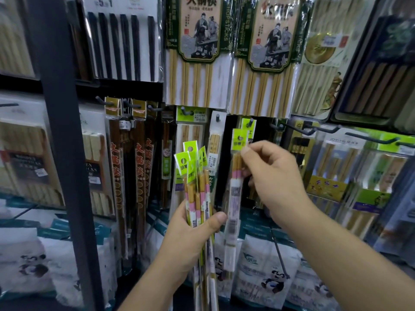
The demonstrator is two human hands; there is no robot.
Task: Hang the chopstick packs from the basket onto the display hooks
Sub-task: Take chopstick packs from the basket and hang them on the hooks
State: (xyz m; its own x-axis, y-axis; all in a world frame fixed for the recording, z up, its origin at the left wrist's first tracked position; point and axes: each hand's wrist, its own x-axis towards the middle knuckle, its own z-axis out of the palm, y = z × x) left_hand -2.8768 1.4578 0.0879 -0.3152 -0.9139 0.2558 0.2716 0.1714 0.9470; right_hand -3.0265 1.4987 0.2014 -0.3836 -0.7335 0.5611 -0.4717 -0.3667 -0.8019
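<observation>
Grips: both hands are occupied. The left hand (pixel 197 223) is closed round a bundle of chopstick packs (pixel 196 189), with the thumb laid across the front and the fingers curled behind. The bundle is held upright, low in the centre and near the camera. Its lime-green header tabs are fanned at the top, and pink-and-white banded sticks are seen through the clear sleeves. The count of packs in the bundle cannot be told.

The right hand (pixel 271 182) is raised to the right of the bundle. A single pack (pixel 233 198) is pinched between its thumb and fingertips just below the green header, and hangs straight down from that pinch. The punched hole in the header is seen open, not threaded. The header is held just below and left of a display hook (pixel 249 122), on which a hung pack (pixel 252 132) with the same green header is already carried. Whether the held header touches that hung pack cannot be told.

Surroundings: large bamboo chopstick packs (pixel 197 63) are hung on the row above. Bare black hooks (pixel 323 130) project at far right. A dark upright post (pixel 65 153) stands at left, and panda-printed bags (pixel 267 272) are stacked below.
</observation>
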